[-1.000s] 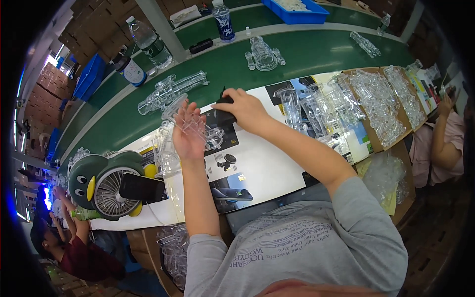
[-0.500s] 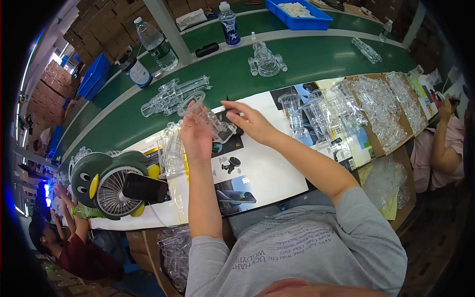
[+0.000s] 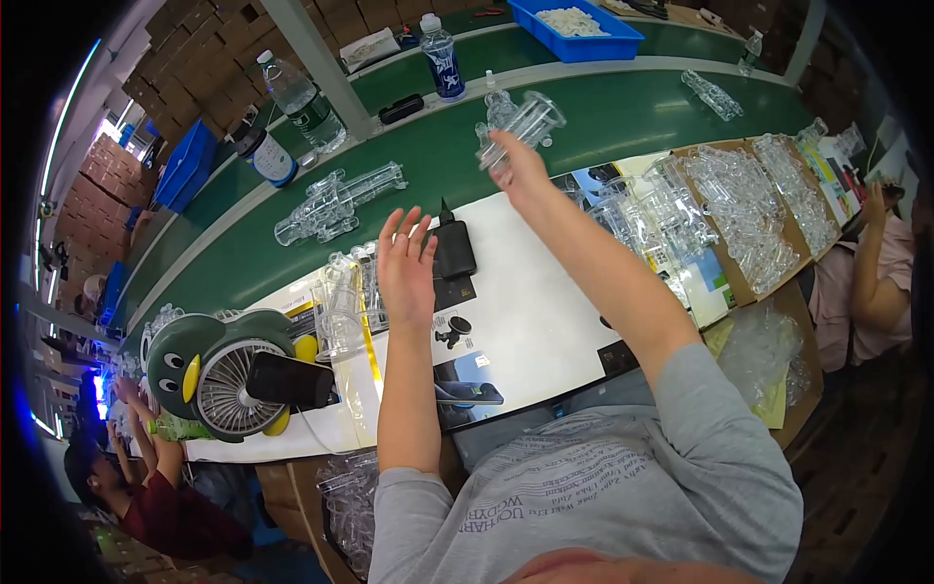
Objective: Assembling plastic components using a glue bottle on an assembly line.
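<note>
Fingers of the right hand [image 3: 516, 161] pinch a clear plastic piece [image 3: 520, 127], holding it up over the green belt [image 3: 623, 122]. It looks see-through, ribbed and tube-like. Left hand [image 3: 406, 268] hovers with fingers spread wide and nothing in them, above a white sheet [image 3: 545, 321], beside a black box [image 3: 452, 250]. Farther out, cardboard trays [image 3: 749, 209] of clear parts sit to the right, a blue bin [image 3: 584, 24] at the top, and two bottles [image 3: 443, 58] with blue labels stand near the belt.

The person wears a grey short-sleeved T-shirt [image 3: 593, 506] with printed lettering, forearms bare.
</note>
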Demonstrator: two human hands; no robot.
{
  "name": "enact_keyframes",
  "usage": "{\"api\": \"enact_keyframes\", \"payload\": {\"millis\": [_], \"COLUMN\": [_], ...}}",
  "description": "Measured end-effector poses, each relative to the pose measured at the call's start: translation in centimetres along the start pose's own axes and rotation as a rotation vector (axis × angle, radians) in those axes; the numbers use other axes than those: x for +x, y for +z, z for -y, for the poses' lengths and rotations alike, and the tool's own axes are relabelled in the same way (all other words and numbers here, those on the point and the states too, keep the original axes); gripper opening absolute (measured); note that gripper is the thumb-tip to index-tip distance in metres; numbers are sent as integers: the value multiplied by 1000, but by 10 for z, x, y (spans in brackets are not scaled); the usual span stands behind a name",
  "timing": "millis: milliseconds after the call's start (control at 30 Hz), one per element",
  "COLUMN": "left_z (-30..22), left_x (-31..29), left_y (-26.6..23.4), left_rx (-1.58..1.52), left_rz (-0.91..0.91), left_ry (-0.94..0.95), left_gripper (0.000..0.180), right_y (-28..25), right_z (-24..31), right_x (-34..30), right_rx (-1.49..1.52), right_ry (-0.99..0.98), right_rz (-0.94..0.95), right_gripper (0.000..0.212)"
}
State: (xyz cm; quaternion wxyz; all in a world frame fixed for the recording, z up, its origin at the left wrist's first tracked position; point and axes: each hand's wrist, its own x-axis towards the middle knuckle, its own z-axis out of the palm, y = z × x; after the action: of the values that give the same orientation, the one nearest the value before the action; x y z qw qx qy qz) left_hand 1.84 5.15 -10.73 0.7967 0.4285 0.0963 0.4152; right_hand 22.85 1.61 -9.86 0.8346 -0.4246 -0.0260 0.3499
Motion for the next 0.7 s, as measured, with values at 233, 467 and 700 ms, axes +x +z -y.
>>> {"api": "enact_keyframes", "payload": {"millis": [233,467,700], "left_z": [7,13,11], "left_x": [5,0,4], "left_y": [7,-4,-6], "left_rx": [0,86,101], "left_rz": [3,79,74], "left_ry": [-22,-92,-82], "left_gripper": [32,31,32], "right_y": [-20,-20,-2], "right_z": [5,4,4], "right_x": [103,102,57], "right_rx": [62,212,-88], "right_ry": [-133,-111,-236], "right_rz": [-182,-225,-270], "right_gripper": [30,27,21]}}
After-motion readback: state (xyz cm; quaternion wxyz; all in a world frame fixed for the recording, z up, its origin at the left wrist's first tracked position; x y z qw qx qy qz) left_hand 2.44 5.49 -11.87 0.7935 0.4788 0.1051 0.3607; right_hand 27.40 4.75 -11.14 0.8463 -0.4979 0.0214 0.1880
